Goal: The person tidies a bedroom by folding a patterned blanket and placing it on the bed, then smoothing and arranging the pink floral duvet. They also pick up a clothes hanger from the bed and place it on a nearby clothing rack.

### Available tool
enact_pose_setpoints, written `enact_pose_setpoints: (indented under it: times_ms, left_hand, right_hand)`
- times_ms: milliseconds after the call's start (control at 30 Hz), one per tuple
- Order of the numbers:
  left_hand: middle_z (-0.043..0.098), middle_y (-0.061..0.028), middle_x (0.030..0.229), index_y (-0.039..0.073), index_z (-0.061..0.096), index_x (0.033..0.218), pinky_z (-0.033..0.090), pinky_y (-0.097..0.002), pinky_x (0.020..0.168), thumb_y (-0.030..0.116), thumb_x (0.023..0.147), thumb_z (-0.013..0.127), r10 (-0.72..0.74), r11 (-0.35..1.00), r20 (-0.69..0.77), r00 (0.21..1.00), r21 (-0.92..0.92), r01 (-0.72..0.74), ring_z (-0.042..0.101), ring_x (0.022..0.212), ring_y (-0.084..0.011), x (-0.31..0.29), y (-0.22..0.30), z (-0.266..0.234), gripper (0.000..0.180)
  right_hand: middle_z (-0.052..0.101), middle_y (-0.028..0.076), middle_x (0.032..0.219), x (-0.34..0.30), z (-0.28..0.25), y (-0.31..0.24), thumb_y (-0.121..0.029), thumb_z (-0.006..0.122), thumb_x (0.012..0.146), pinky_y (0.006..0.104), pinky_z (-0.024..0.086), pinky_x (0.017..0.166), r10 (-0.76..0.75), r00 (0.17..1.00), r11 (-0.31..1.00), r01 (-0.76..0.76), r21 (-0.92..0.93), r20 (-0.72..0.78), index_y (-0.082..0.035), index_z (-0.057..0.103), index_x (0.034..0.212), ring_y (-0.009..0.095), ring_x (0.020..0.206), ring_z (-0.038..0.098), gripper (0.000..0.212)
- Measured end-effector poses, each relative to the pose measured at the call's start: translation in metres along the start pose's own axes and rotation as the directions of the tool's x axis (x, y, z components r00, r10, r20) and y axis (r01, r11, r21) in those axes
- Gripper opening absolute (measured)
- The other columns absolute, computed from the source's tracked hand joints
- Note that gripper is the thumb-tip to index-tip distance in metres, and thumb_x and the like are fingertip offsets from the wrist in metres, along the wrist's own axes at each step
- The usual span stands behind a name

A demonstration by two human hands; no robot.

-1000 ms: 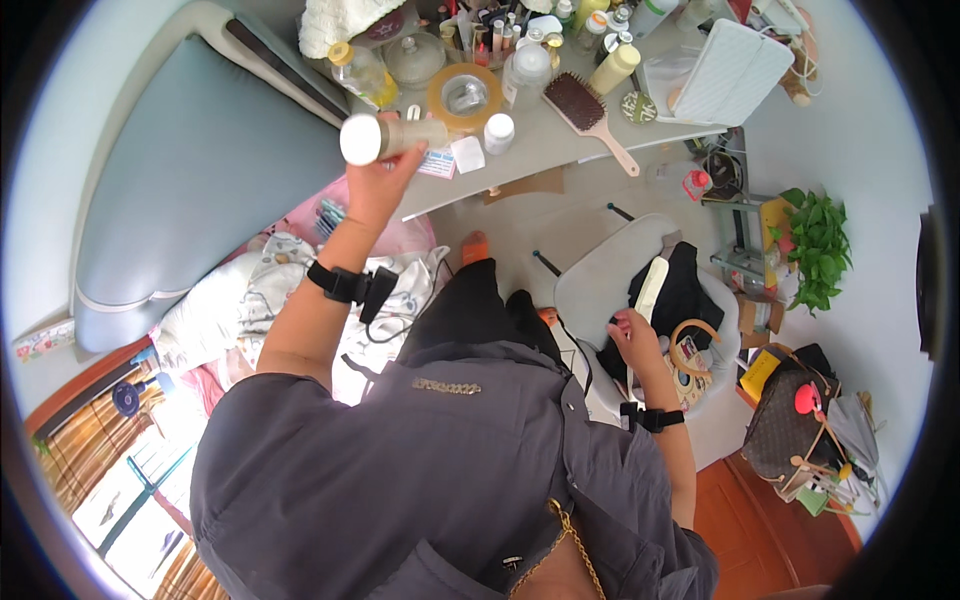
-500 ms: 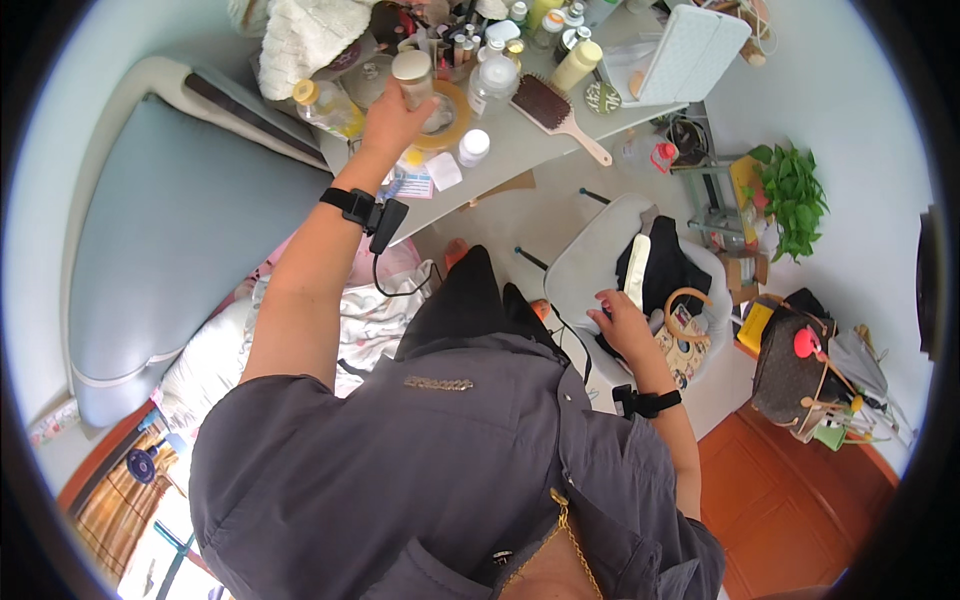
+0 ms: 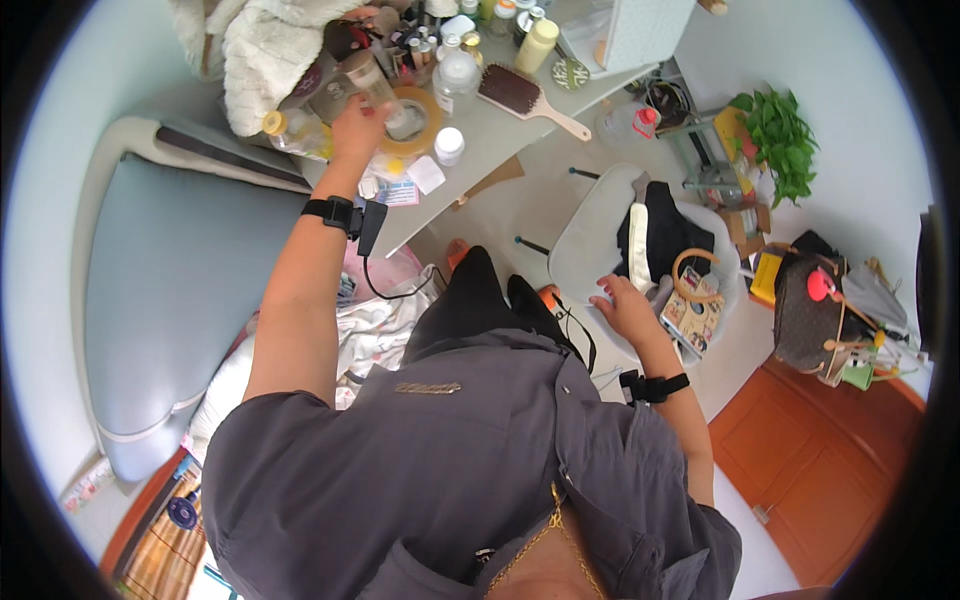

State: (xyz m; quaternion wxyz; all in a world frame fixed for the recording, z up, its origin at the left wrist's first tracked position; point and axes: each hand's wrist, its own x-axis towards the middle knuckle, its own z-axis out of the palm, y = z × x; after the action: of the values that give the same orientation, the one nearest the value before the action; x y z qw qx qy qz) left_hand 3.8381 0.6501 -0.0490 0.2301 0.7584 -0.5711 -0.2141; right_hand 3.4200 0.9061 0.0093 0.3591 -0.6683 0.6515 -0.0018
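My left hand (image 3: pixel 356 130) reaches over the desk, its fingers closed round a clear jar with a pale lid (image 3: pixel 366 74). The jar leans a little; its base is partly hidden by my fingers. Just right of it lies a wide roll of yellowish tape (image 3: pixel 432 124). A bottle with a yellow cap (image 3: pixel 298 134) lies to the left of my hand, and a small white bottle (image 3: pixel 449 146) stands to the right. Lower right, my right hand (image 3: pixel 628 308) hovers near the white chair (image 3: pixel 582 255), fingers loosely bent and apart, holding nothing.
A paddle hairbrush (image 3: pixel 520 95) lies near the edge of the desk (image 3: pixel 490 150), with several bottles behind it. Dark clothing (image 3: pixel 662 230) and a patterned bag (image 3: pixel 695 312) rest on the chair. A plant (image 3: pixel 780 140) and handbags (image 3: pixel 810 310) stand at right.
The whole view has shifted somewhat. My left hand has moved slightly left with the jar, which now tilts more. My right hand stays by the chair.
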Motion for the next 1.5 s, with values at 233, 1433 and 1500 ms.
enact_pose_setpoints:
  times_ms: [233,1433,1500]
  left_hand:
    - [0.061,-0.0108,0.088,0.002,0.049,0.115,0.049,-0.0253,0.057,0.024,0.082,0.06,-0.039,0.949,0.114,0.993,-0.307,0.073,0.062,0.072,-0.0144,0.003,-0.023,0.006,0.041]
    - [0.056,0.0014,0.082,0.006,0.054,0.106,0.039,-0.0159,0.055,0.016,0.088,0.052,0.23,0.95,0.527,0.818,-0.305,-0.071,0.051,0.066,-0.0044,-0.428,0.245,0.114,0.021]
    - [0.057,0.0002,0.08,0.003,0.055,0.103,0.042,-0.0179,0.059,0.014,0.088,0.054,0.183,0.949,0.557,0.81,-0.316,0.003,0.051,0.067,-0.0055,-0.43,0.24,0.115,0.019]
  right_hand:
    - [0.057,0.014,0.094,-0.018,0.015,0.034,-0.028,0.06,0.078,0.0395,0.045,0.074,0.032,0.998,0.999,-0.03,0.037,-0.05,-0.007,0.053,0.099,0.033,0.089,0.055,0.03]
    - [0.059,0.012,0.096,-0.178,0.039,0.411,-0.018,0.055,0.082,0.0294,0.051,0.062,0.6,0.737,-0.354,-0.104,0.929,0.311,-0.005,0.051,0.106,0.024,0.081,0.06,0.028]
    - [0.06,0.011,0.094,-0.19,0.028,0.413,-0.018,0.055,0.082,0.0291,0.051,0.062,0.578,0.768,-0.288,-0.125,0.95,0.276,-0.004,0.051,0.105,0.023,0.078,0.061,0.028]
